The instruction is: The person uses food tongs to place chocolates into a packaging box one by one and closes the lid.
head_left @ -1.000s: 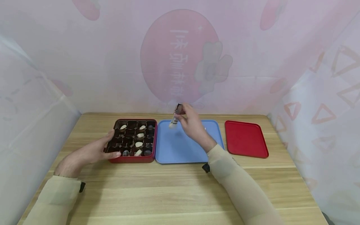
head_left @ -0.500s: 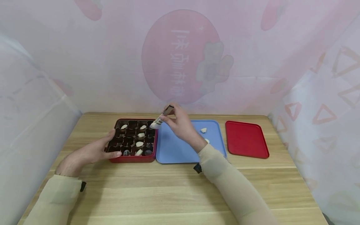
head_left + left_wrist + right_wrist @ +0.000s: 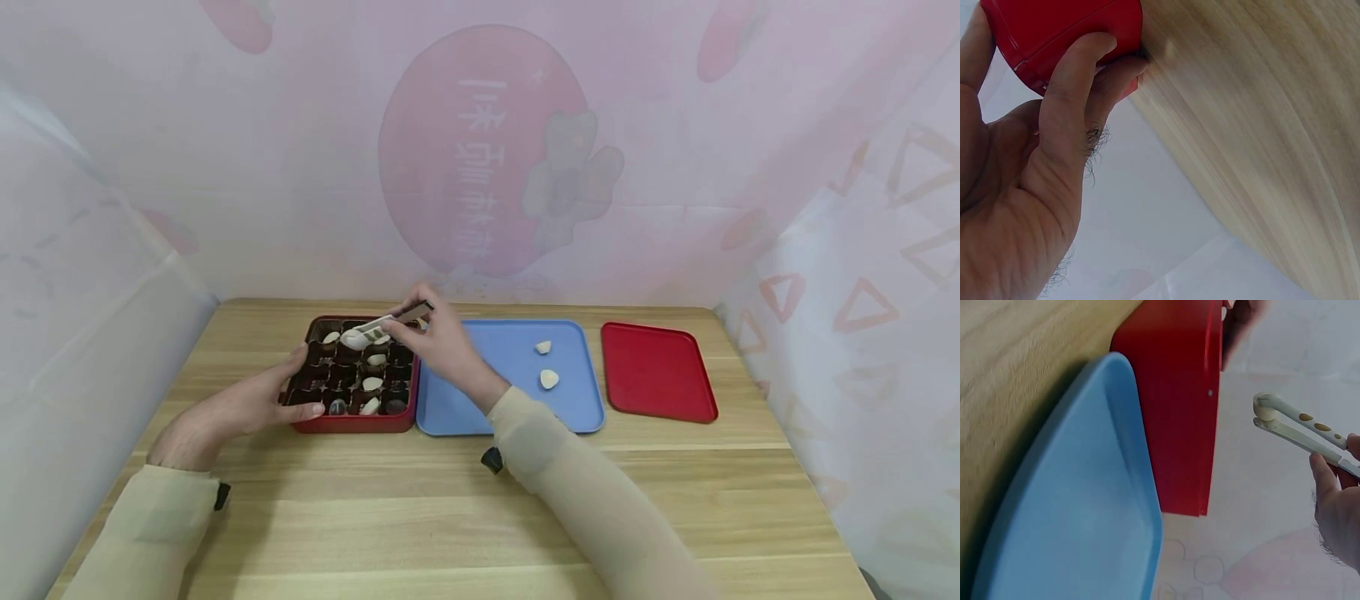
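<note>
Tongs (image 3: 1314, 422) moved left over box (image 3: 352, 426), right hand (image 3: 450, 346) pinching them round pale piece (image 3: 1264, 412); left hand (image 3: 258, 402) grips box, likely steadying.

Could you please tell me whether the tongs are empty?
Not empty: the tongs hold a pale piece, visible in the right wrist view.

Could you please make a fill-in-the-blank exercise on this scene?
The tongs are held in the person's ____ hand.
The left hand holds the divided box with ____ outer walls.
Between that box and the red tray lies a ____ tray.
That middle tray visibly bears ____ pale pieces.

Missing words: right; red; blue; two.
</note>
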Available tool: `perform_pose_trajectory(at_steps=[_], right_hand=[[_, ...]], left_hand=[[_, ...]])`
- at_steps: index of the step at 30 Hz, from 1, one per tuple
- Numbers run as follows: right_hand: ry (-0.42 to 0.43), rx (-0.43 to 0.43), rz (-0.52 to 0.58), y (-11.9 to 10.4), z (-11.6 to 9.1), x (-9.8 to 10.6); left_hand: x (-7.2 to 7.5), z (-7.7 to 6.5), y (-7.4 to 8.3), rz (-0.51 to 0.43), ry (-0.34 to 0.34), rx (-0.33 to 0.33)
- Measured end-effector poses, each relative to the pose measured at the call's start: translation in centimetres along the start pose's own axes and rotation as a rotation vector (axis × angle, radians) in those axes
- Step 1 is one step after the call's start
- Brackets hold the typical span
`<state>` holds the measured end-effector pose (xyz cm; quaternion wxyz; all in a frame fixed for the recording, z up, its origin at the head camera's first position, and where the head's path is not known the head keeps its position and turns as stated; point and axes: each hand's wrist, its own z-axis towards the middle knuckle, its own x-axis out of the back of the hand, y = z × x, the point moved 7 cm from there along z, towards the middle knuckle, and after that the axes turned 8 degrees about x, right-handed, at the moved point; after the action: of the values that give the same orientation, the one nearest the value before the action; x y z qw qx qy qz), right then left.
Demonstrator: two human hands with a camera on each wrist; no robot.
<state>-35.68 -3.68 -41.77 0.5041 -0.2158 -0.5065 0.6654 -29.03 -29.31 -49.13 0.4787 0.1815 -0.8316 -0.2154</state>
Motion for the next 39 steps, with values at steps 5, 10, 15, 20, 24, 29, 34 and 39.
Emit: perform_pose_trajectory(at_steps=[5,10,15,20,24,29,34,39], right_hand=[[0.009,0.017,-0.038,0.5,0.6,-1.5],[0.017,0.024,-0.071,1.2,1.4,-2.6],[0.031,-0.004,-0.128,2.2,2.0,-3.3],[0.033,-0.020,-0.118,2.7,2.5,-4.1],[0.041,-0.022,-0.116,3.0,2.7,-4.5],[0.052,-0.040,-0.113,3.3,2.8,-4.9],[0.053,-0.050,-0.089,3.5,2.7,-4.9],[0.040,-0.065,-0.058,3.5,2.5,-4.6]], left_hand=[[0.0,0.1,0.0,0.001,0.001,0.006],[0.0,0.2,0.1,0.020,0.009,0.000],[0.0,0.2,0.1,0.027,0.012,-0.003],[0.1,0.1,0.2,0.034,0.017,-0.004],[0.1,0.1,0.3,0.044,0.022,-0.006],[0.0,0.1,0.3,0.047,0.022,-0.004],[0.0,0.2,0.4,0.042,0.016,-0.002],[0.0,0.3,0.4,0.045,0.012,0.000]])
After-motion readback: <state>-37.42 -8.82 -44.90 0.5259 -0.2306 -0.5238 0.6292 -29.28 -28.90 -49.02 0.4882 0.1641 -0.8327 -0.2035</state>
